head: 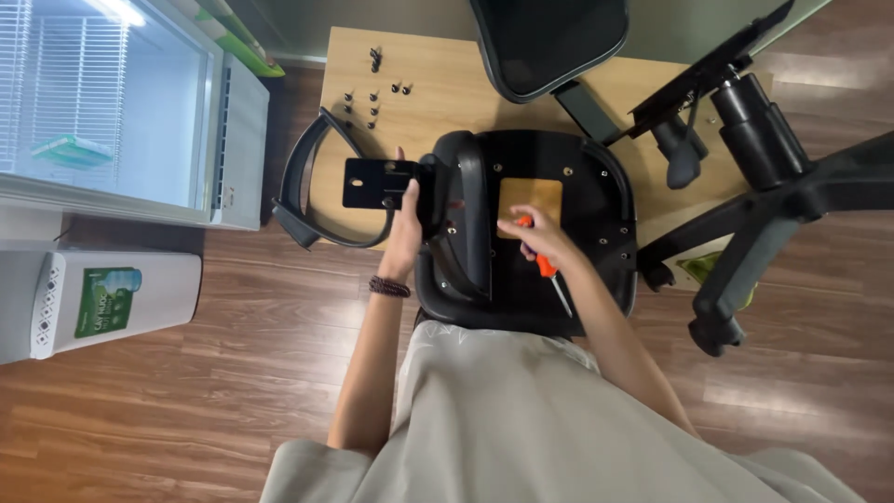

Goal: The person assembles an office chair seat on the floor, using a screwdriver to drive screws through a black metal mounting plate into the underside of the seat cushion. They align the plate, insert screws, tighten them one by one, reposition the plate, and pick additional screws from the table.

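Note:
An upturned black chair seat lies on a low wooden board in front of me. My left hand grips a black armrest standing along the seat's left edge, beside its flat black mounting plate. My right hand holds an orange-handled screwdriver over the seat's underside, its metal tip pointing down toward me. A second, loose black armrest curves on the board and floor to the left. Several black screws lie scattered on the board's far left part.
A black chair backrest leans at the far edge. The chair's star base with gas cylinder lies on its side at the right. A glass-door fridge and a white appliance stand at the left on the wooden floor.

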